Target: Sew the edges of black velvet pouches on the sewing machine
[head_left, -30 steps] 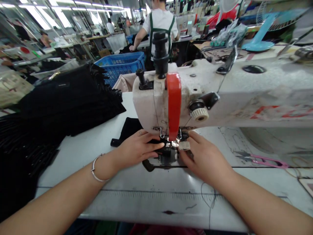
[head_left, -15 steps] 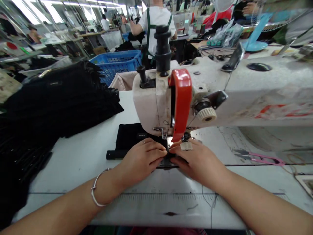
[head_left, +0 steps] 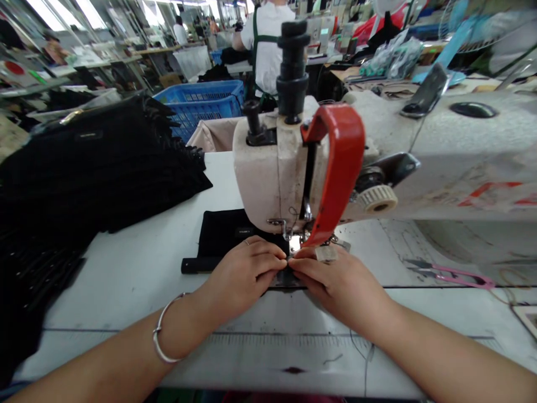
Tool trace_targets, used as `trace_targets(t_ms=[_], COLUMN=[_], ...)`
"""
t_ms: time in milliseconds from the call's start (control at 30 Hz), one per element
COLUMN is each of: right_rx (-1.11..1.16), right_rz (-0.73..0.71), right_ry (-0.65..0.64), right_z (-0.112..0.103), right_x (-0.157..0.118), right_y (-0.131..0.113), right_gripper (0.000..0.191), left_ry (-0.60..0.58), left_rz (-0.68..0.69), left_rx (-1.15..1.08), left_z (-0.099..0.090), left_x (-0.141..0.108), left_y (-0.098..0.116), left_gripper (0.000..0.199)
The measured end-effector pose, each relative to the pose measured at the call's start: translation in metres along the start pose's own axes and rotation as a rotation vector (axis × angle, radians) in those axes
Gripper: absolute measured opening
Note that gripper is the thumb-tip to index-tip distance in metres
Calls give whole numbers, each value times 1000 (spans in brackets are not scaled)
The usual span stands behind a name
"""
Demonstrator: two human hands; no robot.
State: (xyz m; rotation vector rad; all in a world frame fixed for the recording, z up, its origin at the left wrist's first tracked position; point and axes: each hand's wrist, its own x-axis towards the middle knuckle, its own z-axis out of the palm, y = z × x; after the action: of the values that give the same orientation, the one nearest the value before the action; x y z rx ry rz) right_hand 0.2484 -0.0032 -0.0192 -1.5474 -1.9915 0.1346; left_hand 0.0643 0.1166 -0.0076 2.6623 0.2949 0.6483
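Note:
Under the head of a white sewing machine lies a piece of black fabric with a small label and a folded band along its near edge. My left hand has its fingers pressed together on that band, just left of the presser foot. From the other side my right hand pinches the fabric at the same spot, its fingertips nearly touching the left ones. A pale block-like piece sits on a right finger. The fabric's edge between the fingertips is mostly hidden. A red guard stands in front of the needle bar.
A large stack of black fabric pieces fills the left of the table. Pink-handled thread snips lie at the right. Behind the table are a blue plastic basket and a person in a white shirt. Loose threads hang near the front edge.
The view has shifted slightly, so the machine head appears larger and further right. Both hands stay pinched at the fabric by the presser foot, with hardly any movement.

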Motion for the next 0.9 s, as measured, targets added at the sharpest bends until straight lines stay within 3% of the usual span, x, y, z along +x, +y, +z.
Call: trace_targets(t_ms=[400, 600, 900], right_rx=[-127, -144, -172], right_rz=[-13, 13, 31], right_ry=[40, 51, 44], right_z=[3, 5, 9], right_x=[7, 12, 14], right_y=[5, 9, 12], right_gripper=[19, 21, 19], left_ry=[58, 109, 117], left_rz=[70, 93, 49], left_rx=[55, 92, 122], left_z=[4, 7, 10], left_x=[10, 14, 13], left_y=[-13, -19, -23], left_gripper=[21, 15, 15])
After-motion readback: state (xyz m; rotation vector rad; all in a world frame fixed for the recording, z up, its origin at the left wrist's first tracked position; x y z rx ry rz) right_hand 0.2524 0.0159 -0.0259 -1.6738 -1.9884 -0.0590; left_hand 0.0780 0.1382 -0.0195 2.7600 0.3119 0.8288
